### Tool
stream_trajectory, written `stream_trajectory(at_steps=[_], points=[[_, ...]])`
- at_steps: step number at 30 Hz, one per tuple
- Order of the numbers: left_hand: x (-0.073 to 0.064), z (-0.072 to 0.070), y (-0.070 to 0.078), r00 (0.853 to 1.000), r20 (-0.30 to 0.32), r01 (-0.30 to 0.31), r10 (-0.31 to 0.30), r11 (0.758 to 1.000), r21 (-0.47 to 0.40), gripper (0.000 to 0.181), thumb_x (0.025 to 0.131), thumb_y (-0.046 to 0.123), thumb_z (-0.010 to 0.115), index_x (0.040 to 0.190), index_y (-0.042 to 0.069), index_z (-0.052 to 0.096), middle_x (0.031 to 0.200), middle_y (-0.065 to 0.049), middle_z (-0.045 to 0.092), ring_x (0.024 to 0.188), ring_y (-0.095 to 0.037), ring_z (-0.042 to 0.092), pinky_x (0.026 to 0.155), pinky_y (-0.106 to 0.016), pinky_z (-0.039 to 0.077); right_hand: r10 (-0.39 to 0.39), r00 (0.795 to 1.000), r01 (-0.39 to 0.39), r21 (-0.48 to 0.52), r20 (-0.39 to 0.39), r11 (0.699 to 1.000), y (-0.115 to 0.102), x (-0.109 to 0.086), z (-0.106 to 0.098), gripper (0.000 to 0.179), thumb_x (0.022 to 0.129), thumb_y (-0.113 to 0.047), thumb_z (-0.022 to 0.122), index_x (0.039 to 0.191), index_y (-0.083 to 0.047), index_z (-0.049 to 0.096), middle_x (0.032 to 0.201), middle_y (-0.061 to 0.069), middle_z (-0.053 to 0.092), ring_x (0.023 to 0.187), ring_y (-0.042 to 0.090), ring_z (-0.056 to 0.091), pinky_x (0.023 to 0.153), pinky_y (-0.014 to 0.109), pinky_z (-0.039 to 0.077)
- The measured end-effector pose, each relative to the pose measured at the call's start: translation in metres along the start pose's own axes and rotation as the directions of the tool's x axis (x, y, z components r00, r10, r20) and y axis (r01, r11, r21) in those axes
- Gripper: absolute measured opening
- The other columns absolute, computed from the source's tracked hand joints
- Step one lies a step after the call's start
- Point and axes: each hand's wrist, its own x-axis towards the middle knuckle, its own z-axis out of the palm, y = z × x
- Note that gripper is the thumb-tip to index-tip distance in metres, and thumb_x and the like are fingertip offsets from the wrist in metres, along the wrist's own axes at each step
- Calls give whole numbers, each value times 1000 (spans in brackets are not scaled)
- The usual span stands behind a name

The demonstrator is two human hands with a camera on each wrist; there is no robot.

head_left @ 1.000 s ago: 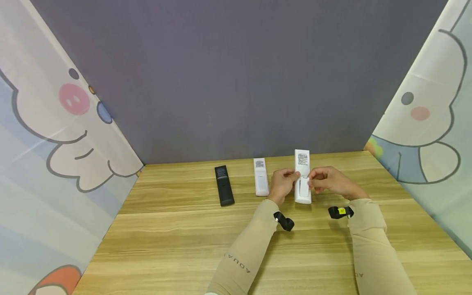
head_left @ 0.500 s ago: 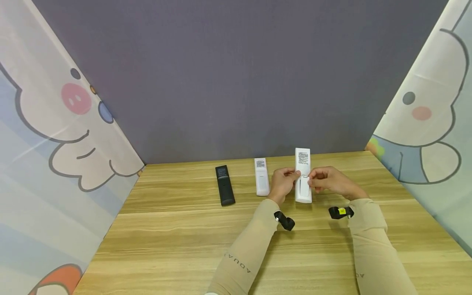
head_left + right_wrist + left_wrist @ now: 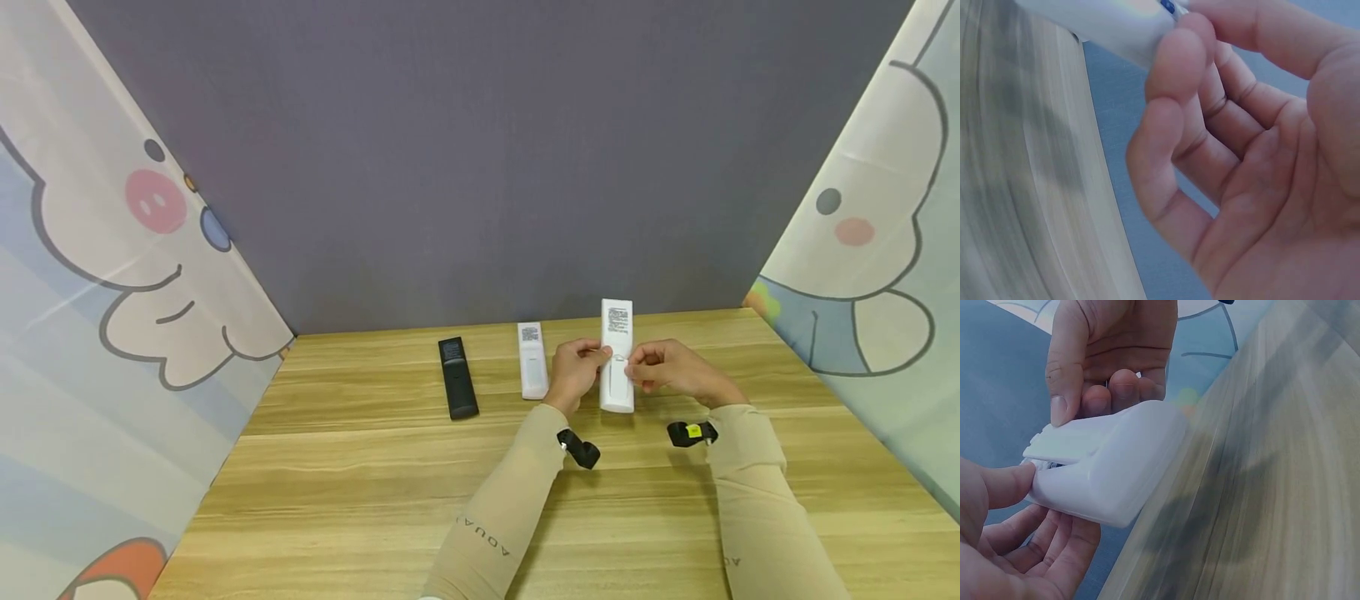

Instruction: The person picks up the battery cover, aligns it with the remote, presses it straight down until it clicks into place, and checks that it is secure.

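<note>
A white remote control (image 3: 617,323), back side up, is held over the table between both hands. My left hand (image 3: 573,375) grips its left side, thumb on the back and fingers beneath. On the right, my right hand (image 3: 675,368) pinches the battery cover (image 3: 1063,442) at its edge between thumb and curled fingers. In the left wrist view the cover stands slightly ajar, and a narrow slot shows dark and metallic bits inside. A small blue printed piece (image 3: 1169,6) peeks out beside the right fingertips in the right wrist view.
Left of the hands, a second white remote (image 3: 532,362) and a black remote (image 3: 458,379) lie back side up on the wooden table (image 3: 360,483). A grey panel (image 3: 480,167) rises behind the table, with cartoon-printed curtains (image 3: 862,333) at both sides.
The battery cover has come down closer to the remote's back, and the gap along its left side looks narrower. Both hands have stayed nearly in place.
</note>
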Motion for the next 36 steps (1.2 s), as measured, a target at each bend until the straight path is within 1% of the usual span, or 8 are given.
stream_trajectory(at_steps=[4, 11, 18, 24, 27, 32, 34, 36], points=[[-1, 0, 0, 1000, -2, 7, -7, 1000, 12, 14, 94, 16, 75, 105, 7, 78, 80, 4, 66, 70, -9, 59, 77, -44, 60, 21, 1000, -21, -5, -7, 1000, 0, -1, 1, 22, 99, -17, 68, 102, 4, 65, 80, 0, 64, 71, 14, 63, 70, 38, 59], [-2, 0, 0, 1000, -7, 3, -3, 1000, 20, 14, 94, 16, 75, 105, 8, 78, 81, 3, 67, 70, -9, 59, 75, -42, 59, 25, 1000, -25, -22, -14, 999, -3, -3, 3, 19, 99, -15, 67, 100, 4, 66, 79, 1, 65, 70, 14, 63, 70, 36, 59], [-3, 1, 0, 1000, 8, -3, 2, 1000, 26, 15, 94, 17, 75, 106, 9, 78, 82, 3, 67, 70, -8, 59, 74, -40, 59, 63, 998, -63, 3, -16, 998, -4, -3, 3, 20, 97, -13, 67, 101, 7, 66, 79, 2, 64, 68, 12, 61, 69, 34, 57], [-3, 1, 0, 1000, 11, -7, 6, 1000, 15, 15, 94, 16, 75, 106, 8, 78, 81, 3, 67, 70, -8, 59, 78, -45, 60, 90, 996, -89, 17, -8, 996, -5, -3, 3, 20, 98, -13, 66, 101, 7, 65, 79, 4, 64, 66, 13, 60, 66, 33, 56], [-3, 2, 1, 1000, 9, -5, 5, 1000, 7, 14, 94, 15, 75, 105, 7, 78, 80, 4, 66, 70, -9, 59, 79, -47, 59, 104, 995, -104, 11, -10, 995, -5, -3, 3, 20, 98, -14, 66, 100, 6, 66, 78, 3, 63, 66, 13, 60, 65, 32, 56], [-2, 1, 1, 1000, 24, -8, 9, 1000, -10, 13, 95, 14, 74, 104, 6, 77, 81, 3, 65, 71, -10, 59, 82, -52, 59, 112, 994, -112, -1, -15, 994, -6, -1, 2, 19, 97, -15, 68, 95, 3, 64, 76, 2, 61, 66, 13, 60, 65, 33, 56], [-1, 0, 1, 999, 31, -8, 9, 1000, -16, 13, 95, 14, 74, 105, 6, 77, 82, 2, 66, 72, -11, 60, 81, -50, 59, 110, 994, -110, -2, -13, 994, -5, 0, 2, 18, 97, -15, 68, 93, 2, 63, 76, 2, 61, 67, 14, 60, 66, 34, 56], [0, -1, 1, 999, 35, -8, 9, 1000, -20, 14, 95, 15, 74, 106, 6, 77, 83, 2, 67, 72, -10, 61, 78, -46, 60, 108, 994, -109, -4, -11, 994, -6, 0, 2, 18, 97, -16, 68, 92, 0, 62, 75, 1, 61, 67, 15, 60, 66, 36, 56]])
